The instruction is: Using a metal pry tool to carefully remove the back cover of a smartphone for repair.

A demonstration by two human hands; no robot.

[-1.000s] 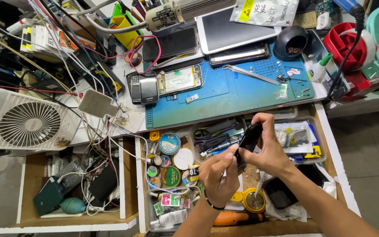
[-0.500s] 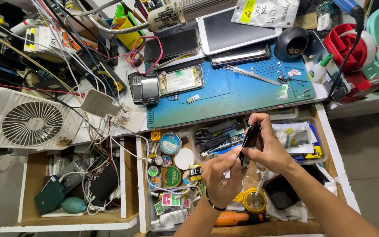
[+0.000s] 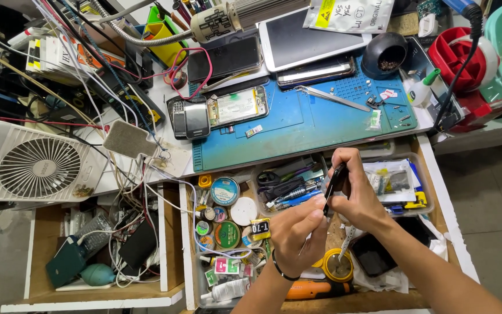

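Since earlier, our hands barely shift: right hand (image 3: 358, 200) grips a dark phone (image 3: 335, 181), left hand (image 3: 297, 232) seemingly pinches a thin tool beneath; white pouch (image 3: 350, 13) with yellow label far above.

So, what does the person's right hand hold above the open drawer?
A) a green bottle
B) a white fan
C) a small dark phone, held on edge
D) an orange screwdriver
C: the right hand grips a small dark phone on its edge above the open drawer, while the left hand touches its lower end with a thin tool.
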